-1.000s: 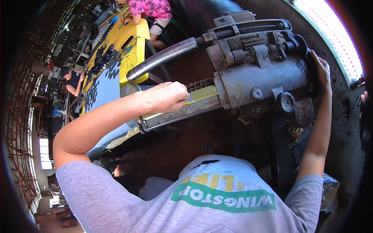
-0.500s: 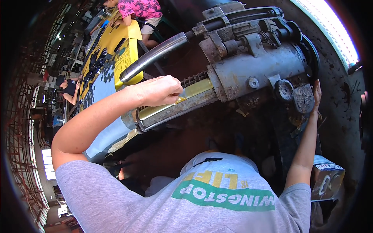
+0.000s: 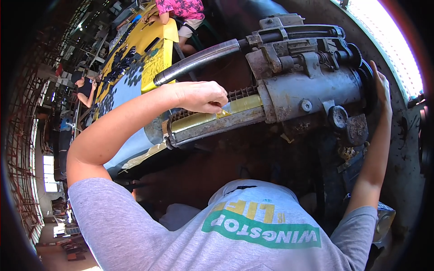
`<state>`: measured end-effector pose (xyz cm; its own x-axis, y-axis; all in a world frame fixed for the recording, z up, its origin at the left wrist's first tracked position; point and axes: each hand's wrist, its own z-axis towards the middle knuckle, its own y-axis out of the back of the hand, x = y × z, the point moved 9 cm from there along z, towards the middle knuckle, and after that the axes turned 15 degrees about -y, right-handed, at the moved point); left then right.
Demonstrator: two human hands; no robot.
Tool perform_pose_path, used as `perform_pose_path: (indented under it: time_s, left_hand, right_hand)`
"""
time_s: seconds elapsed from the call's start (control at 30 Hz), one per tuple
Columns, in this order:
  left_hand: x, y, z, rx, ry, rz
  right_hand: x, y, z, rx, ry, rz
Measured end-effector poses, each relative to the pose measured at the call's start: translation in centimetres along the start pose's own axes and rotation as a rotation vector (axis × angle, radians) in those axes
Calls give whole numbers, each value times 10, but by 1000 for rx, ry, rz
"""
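A heavy grey machine (image 3: 312,92) with a cylindrical metal body lies across the view. My left hand (image 3: 207,96) is over its narrow bed, fingers closed in a pinch. A small yellowish bit shows under the fingertips, too small to name. Beneath that hand, a yellow strip (image 3: 246,104) runs along the bed beside a coiled spring (image 3: 242,93). At the machine's right end, my right hand (image 3: 382,86) lies with stretched fingers against the outer side of a dark wheel (image 3: 368,86). The palm side is partly hidden.
A polished metal bar (image 3: 199,61) juts left from the machine's upper part. Behind it, a table with a yellow cover (image 3: 158,36) carries many dark pieces. One person in a pink shirt (image 3: 181,8) and another in dark clothes (image 3: 84,88) are at that table. A rectangular can (image 3: 384,219) stands lower right.
My right hand has moved up along the wheel's rim. My left hand stays pinched over the yellow strip. The whole view has shifted slightly, so the machine appears further right.
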<state>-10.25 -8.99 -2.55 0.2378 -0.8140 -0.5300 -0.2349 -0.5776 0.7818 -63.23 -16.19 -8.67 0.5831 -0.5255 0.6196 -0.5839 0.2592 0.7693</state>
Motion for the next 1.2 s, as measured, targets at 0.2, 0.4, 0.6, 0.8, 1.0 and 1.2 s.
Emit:
perform_pose_path:
  time_s: [0.2, 0.4, 0.6, 0.8, 1.0, 1.2]
  left_hand:
    - [-3, 1, 0, 9, -9, -38]
    - [0, 8, 3, -16, -24, -71]
    - [1, 8, 1, -42, -44, -39]
    - [4, 3, -4, -60, -89, -44]
    - [5, 4, 1, -44, -70, -64]
    - [3, 6, 0, -21, -31, -84]
  right_hand:
    - [-1, -17, -15, -38, 53, 292]
    - [-82, -27, -35, -121, 233, 596]
    - [-193, -69, -40, -219, 41, 602]
    - [-44, -12, -77, -17, 217, 748]
    - [60, -8, -18, -25, 427, -27]
    - [29, -13, -41, 72, 107, 576]
